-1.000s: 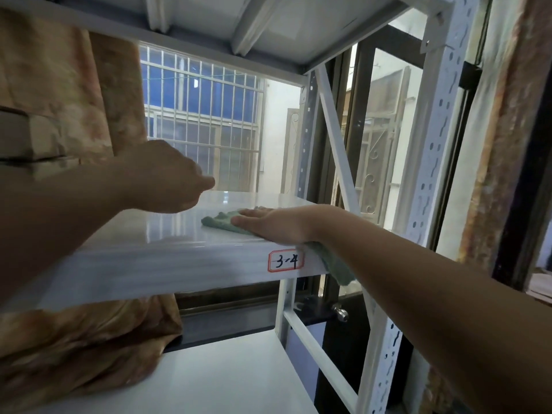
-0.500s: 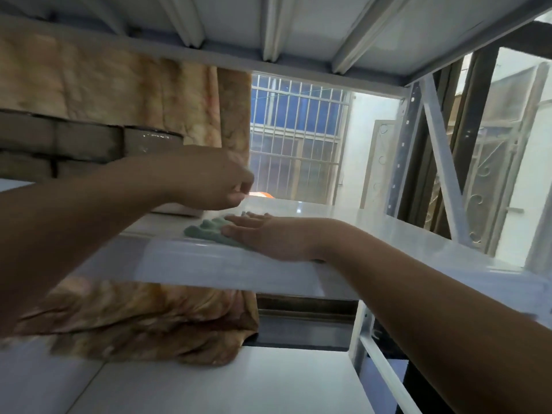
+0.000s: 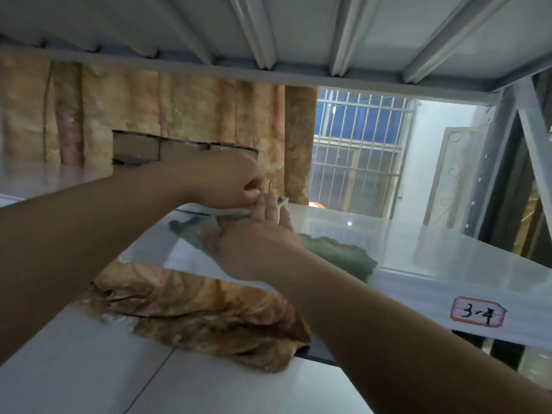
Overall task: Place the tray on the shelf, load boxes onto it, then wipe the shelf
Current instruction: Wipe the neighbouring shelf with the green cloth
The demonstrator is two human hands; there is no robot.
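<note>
My left hand [image 3: 227,180] pinches the near right corner of a pale tray [image 3: 283,201] that carries brown cardboard boxes [image 3: 136,147] on the white shelf [image 3: 448,255]. My right hand [image 3: 254,243] lies flat, fingers stretched toward that corner, pressing a green cloth [image 3: 337,252] onto the shelf surface. Part of the cloth bunches to the right of my wrist and part shows left of my palm. My hands hide most of the tray, so I cannot tell whether its edge is lifted.
The shelf front bears a label reading 3-4 [image 3: 478,312]. Patterned tan fabric [image 3: 194,115] hangs behind the shelf and piles on the lower white shelf [image 3: 89,377]. A ribbed upper shelf [image 3: 268,31] is overhead. A perforated upright [image 3: 490,162] and a barred window [image 3: 358,138] are at the right.
My view has swung left and closer. My right hand slid the cloth forward toward the tray's corner, and my left hand dropped from hovering to gripping that corner.
</note>
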